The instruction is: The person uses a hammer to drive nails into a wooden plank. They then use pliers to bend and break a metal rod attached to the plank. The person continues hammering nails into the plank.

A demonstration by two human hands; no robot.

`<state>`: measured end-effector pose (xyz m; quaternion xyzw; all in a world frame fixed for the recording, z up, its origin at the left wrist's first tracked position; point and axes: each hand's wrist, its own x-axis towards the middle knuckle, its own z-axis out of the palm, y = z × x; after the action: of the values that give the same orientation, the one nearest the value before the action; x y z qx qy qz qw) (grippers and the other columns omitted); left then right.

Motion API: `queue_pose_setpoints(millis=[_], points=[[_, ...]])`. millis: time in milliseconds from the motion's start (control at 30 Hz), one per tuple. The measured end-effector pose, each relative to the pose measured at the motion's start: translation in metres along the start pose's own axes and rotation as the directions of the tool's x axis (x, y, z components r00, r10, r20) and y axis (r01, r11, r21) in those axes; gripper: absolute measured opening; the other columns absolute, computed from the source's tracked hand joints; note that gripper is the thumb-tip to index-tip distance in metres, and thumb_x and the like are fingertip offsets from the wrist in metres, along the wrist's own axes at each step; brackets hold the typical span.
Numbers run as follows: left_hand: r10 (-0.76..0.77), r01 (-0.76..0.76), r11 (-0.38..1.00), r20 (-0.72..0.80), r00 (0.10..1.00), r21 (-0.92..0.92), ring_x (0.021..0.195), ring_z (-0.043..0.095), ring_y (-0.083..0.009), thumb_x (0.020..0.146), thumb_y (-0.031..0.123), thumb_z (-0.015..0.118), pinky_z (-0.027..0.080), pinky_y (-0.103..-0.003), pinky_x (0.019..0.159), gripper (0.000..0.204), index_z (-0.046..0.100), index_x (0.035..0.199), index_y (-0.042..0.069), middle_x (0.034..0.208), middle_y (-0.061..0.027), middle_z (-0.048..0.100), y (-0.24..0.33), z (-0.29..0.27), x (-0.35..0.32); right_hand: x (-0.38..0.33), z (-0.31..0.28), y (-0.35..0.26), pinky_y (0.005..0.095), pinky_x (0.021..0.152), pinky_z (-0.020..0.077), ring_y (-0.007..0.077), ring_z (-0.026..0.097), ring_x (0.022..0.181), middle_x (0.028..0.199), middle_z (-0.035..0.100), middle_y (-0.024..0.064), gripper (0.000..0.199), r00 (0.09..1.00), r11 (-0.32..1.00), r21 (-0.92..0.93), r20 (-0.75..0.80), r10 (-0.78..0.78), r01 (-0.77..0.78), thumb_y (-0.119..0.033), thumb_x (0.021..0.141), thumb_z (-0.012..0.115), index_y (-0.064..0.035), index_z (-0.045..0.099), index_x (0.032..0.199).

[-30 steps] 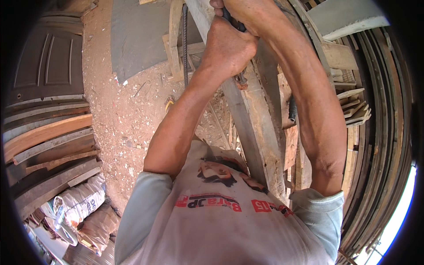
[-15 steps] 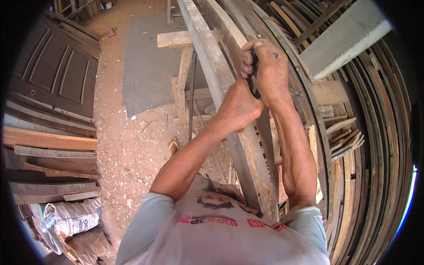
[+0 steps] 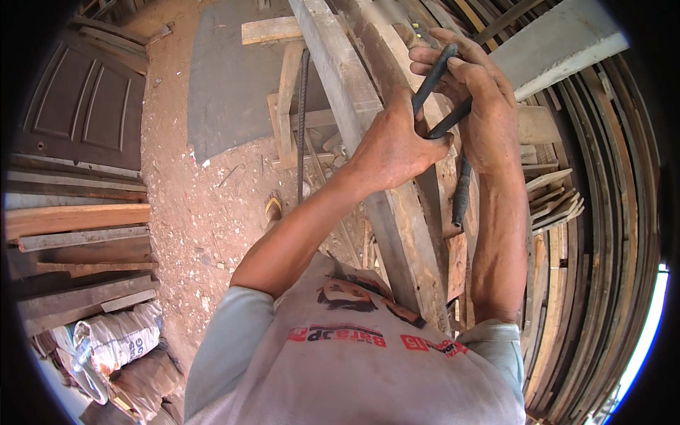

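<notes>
My left hand (image 3: 404,142) is closed around the joined end of a black two-armed tool (image 3: 430,83). The tool's arms spread in a V toward my right hand (image 3: 487,106), and its jaws, if any, are hidden. My right hand's thumb presses near the tip of the upper arm, its fingers curl behind, and the lower arm runs to its palm. Both hands are above a long wooden frame of parallel beams (image 3: 340,78). Below my right wrist hangs a dark wrapped rod (image 3: 462,195), whose upper part is hidden.
A wooden trestle (image 3: 273,30) supports the beams on the left, with a ribbed steel bar (image 3: 303,120) beside it. Long planks (image 3: 609,177) stand stacked at right, near a pale slab (image 3: 567,46). A panelled door (image 3: 81,106), boards and sacks (image 3: 120,336) line the left.
Both hands have shifted right. The black tool's arms have come into view, spread apart, and my right fingers have loosened. The dark rod now shows more of its length.
</notes>
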<state>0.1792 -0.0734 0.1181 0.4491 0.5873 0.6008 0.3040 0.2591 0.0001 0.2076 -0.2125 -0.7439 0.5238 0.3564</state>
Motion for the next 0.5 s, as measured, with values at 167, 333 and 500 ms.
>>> queue_pose_setpoints(millis=[167, 333, 500], points=[[0.111, -0.112, 0.992, -0.031, 0.993, -0.061, 0.077, 0.066, -0.0225, 0.075, 0.017, 0.083, 0.053, -0.04, 0.068, 0.063, 0.046, 0.12, -0.006, 0.088, -0.0132, 0.063, 0.005, 0.003, -0.016, -0.018, 0.008, -0.002, 0.0313, 0.081, 0.0499, 0.0188, 0.063, 0.089, 0.095, 0.068, 0.0116, 0.039, 0.995, 0.977, 0.211, 0.081, -0.057, 0.039, -0.025, 0.099, 0.048, 0.0049, 0.065, 0.118], [0.428, -0.427, 0.904, -0.052, 0.902, 0.026, 0.082, 0.07, -0.0291, 0.072, 0.014, 0.085, 0.056, -0.04, 0.074, 0.06, 0.054, 0.122, 0.001, 0.09, -0.0114, 0.065, -0.018, 0.006, -0.016, -0.037, 0.005, 0.004, 0.0259, 0.063, 0.0411, 0.0105, 0.052, 0.072, 0.079, 0.059, 0.0043, 0.033, 0.974, 0.951, 0.271, 0.123, -0.191, 0.152, -0.029, 0.101, 0.05, 0.0007, 0.064, 0.098], [0.283, -0.284, 0.959, 0.026, 0.959, 0.01, 0.091, 0.074, -0.0336, 0.071, 0.015, 0.088, 0.058, -0.043, 0.079, 0.055, 0.058, 0.116, 0.003, 0.095, -0.0142, 0.07, -0.007, 0.014, -0.054, -0.092, 0.005, 0.016, 0.0269, 0.065, 0.0408, 0.0092, 0.05, 0.072, 0.077, 0.056, 0.0039, 0.031, 0.908, 0.905, 0.091, 0.015, -0.418, 0.415, -0.028, 0.102, 0.049, 0.0004, 0.061, 0.098]])
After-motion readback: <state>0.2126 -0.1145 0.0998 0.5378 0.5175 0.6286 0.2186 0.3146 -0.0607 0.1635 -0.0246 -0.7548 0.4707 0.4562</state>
